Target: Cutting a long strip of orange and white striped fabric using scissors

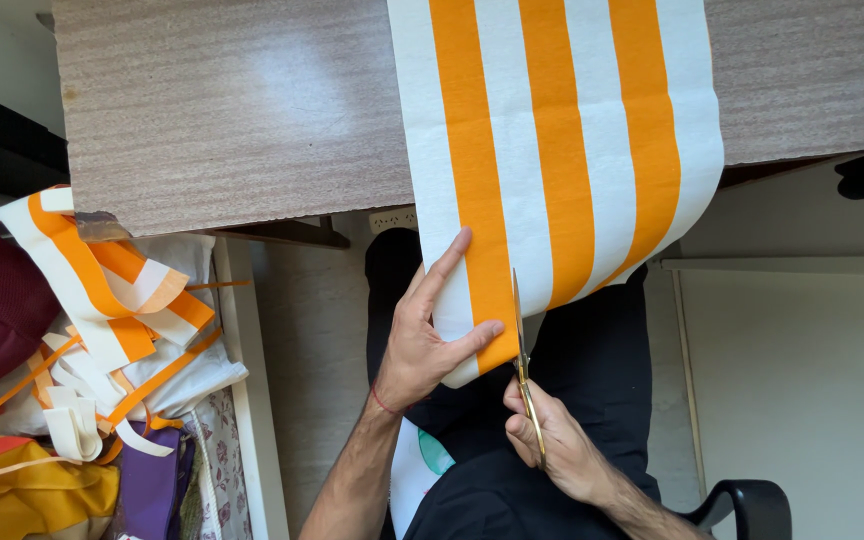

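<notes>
striped cloth [552, 150] hangs lengthwise off table | left hand [422, 340] grips edge | right hand [552, 440] grasps scissors [522, 350]

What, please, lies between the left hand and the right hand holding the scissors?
In the head view, the striped cloth hangs between the left hand and right hand; the scissors cut along its orange stripe.

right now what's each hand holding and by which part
The left hand pinches the striped orange and white fabric at its lower hanging edge. The right hand holds the gold scissors by the handles, blades at the fabric.
</notes>
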